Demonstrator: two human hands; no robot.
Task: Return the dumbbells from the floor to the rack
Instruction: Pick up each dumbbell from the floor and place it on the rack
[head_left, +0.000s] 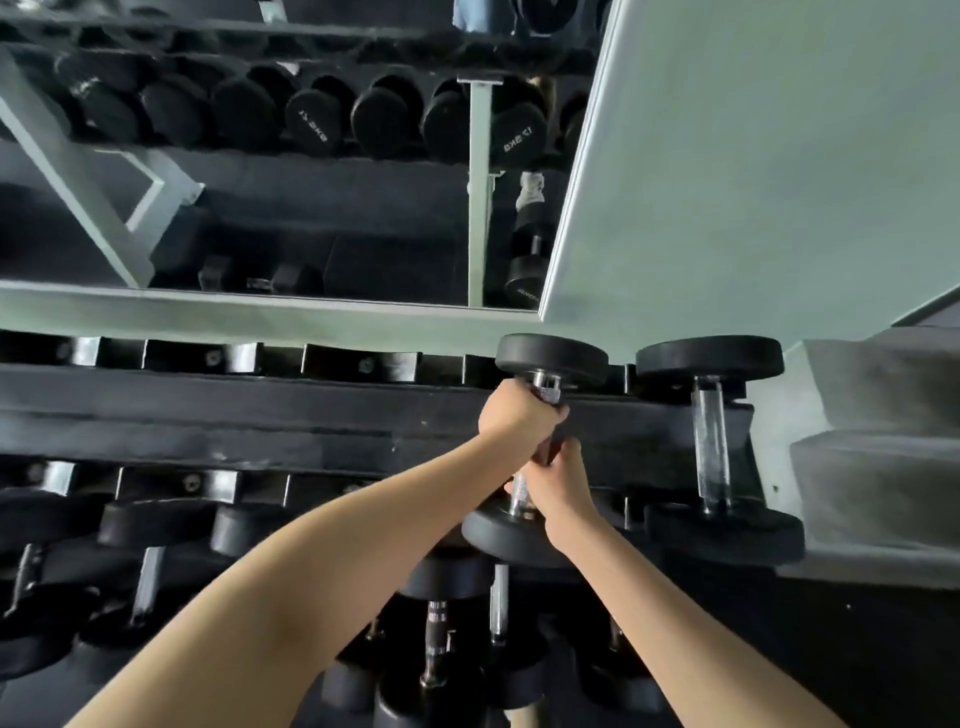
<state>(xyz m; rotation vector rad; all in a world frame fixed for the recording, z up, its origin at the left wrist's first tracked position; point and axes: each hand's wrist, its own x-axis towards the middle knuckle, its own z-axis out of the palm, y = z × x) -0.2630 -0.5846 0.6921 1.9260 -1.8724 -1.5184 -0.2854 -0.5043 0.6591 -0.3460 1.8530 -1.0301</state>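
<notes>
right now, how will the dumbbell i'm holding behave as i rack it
Likely heavy: left hand and right hand both grip the dumbbell handle. Its round heads may roll unless seated on the rack. The knurled grip should resist slipping.

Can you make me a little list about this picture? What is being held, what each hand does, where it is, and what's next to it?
held thing: black round-headed dumbbell with a silver metal handle
left hand: grips the handle by the far head
right hand: grips the handle by the near head
place: over the top tier of the black metal rack; resting or not, cannot tell
neighbour: second black dumbbell, lying on the same tier to the right
above: wall mirror showing more dumbbells
</notes>
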